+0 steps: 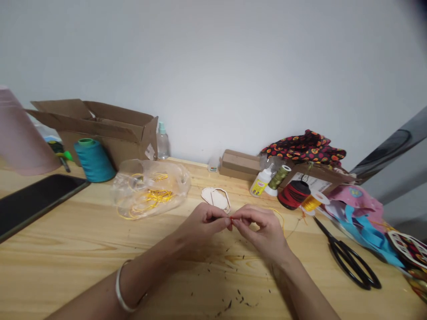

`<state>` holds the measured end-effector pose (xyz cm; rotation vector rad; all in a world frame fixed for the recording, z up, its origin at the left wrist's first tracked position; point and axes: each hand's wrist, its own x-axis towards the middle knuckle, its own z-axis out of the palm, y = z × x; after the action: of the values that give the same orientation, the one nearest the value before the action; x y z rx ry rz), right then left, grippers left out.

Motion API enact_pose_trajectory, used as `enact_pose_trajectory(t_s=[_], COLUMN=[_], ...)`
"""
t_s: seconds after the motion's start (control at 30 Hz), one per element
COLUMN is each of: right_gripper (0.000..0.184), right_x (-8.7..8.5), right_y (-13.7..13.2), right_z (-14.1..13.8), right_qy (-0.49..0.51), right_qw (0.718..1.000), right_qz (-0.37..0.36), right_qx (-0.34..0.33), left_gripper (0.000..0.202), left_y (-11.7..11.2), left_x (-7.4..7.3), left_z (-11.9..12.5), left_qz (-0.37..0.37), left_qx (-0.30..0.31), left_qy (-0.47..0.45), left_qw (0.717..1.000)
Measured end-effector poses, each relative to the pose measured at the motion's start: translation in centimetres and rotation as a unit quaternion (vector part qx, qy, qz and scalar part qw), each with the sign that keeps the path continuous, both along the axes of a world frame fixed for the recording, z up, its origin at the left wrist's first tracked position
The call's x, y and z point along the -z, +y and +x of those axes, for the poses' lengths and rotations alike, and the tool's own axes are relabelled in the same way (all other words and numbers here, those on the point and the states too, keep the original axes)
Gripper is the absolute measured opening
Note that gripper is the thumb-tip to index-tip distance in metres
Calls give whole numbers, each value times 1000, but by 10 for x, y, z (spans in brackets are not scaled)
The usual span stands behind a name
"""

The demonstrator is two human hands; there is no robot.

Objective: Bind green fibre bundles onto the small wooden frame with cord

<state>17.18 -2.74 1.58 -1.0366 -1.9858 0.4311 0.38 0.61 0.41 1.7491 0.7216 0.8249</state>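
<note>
My left hand (pixel 211 221) and my right hand (pixel 258 225) meet over the middle of the table, fingertips pinched together. Between them is a small red piece (pixel 231 218), mostly covered by the fingers; whether it is thread or a bead I cannot make out. Just behind the hands lies a thin pale cutout shape (pixel 215 198) with dark edges. A thin yellow cord (pixel 279 214) curves out beside my right hand.
Black scissors (pixel 348 258) lie at right, near thread spools (pixel 293 194) and a glue bottle (pixel 260 182). A plastic bag of yellow cord (pixel 151 189), a teal thread cone (pixel 93 160) and an open carton (pixel 110 129) stand left. Dark scraps (pixel 228 305) litter the front.
</note>
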Motion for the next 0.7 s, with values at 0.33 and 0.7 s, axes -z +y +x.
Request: enact_pose_trajectory(t_s=[0.33, 0.7], right_gripper=[10, 13], right_x=[-1, 5], right_y=[0, 1], right_z=[1, -4], right_qy=[32, 1], right_qw=[995, 997], right_qz=[-94, -60], right_qx=[-12, 55], left_gripper=[27, 32], left_y=[1, -1], left_x=[3, 0], left_z=[-1, 2], left_qz=[7, -2], left_qx=[29, 41], left_qy=[17, 19], left_qw=[999, 999])
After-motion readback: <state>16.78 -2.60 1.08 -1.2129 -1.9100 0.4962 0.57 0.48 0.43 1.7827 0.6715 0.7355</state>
